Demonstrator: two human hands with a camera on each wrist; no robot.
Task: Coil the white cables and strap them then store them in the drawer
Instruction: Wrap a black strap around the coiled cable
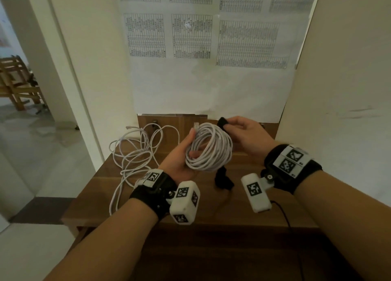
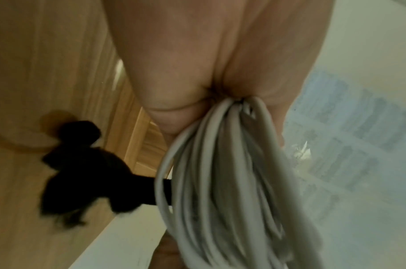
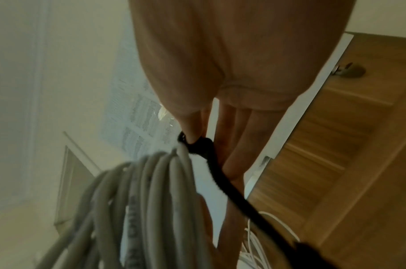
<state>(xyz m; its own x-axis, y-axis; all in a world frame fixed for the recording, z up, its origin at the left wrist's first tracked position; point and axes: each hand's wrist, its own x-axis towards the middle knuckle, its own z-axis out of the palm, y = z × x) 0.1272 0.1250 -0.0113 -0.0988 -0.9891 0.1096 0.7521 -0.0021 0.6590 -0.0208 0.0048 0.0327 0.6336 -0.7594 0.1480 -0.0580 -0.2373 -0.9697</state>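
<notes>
My left hand [image 1: 184,153] grips a coiled white cable [image 1: 209,147] above the wooden table [image 1: 105,196], thumb on its top and fingers through the loop. The same coil [image 2: 220,182] fills the left wrist view below my palm. My right hand [image 1: 239,130] pinches one end of a black strap [image 1: 223,122] at the coil's upper right. The strap [image 3: 211,163] runs behind the coil [image 3: 139,200], and its other end [image 1: 223,179] hangs below it. A second white cable [image 1: 135,153] lies loose and tangled on the table to the left.
The table stands against a wall [image 1: 95,69] with printed sheets [image 1: 190,37]. A wooden back panel with small metal knobs [image 1: 155,121] rises behind the cables. A thin black wire [image 1: 283,213] trails from my right wrist camera. Wooden chairs [image 1: 17,81] stand in the room at far left.
</notes>
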